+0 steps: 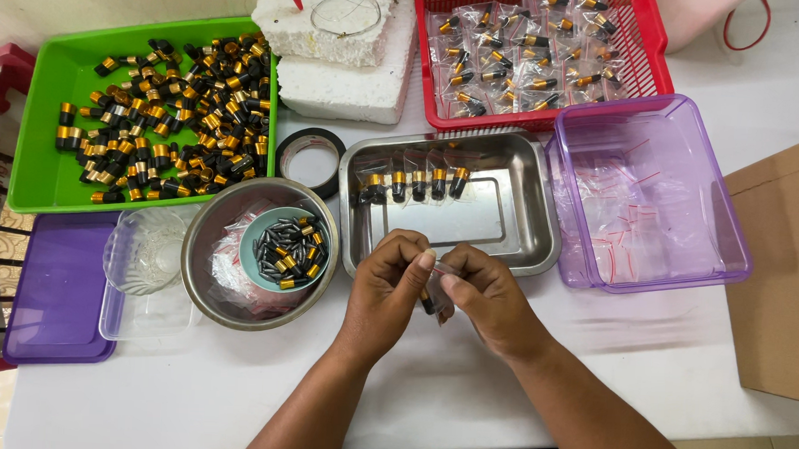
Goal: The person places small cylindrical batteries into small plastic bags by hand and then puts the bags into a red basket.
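Note:
My left hand and my right hand meet just in front of the steel tray, both pinching one small clear plastic bag with a black-and-gold capped piece inside. In the steel tray lie several bagged black-and-gold pieces in a row along its far side. Left of my hands, a steel bowl holds a small teal dish of loose black-and-gold pieces.
A green tray of loose pieces sits far left. A red basket of bagged pieces is at the back. A purple clear box holds empty bags. Tape roll, foam blocks, clear container, purple lid, cardboard at right.

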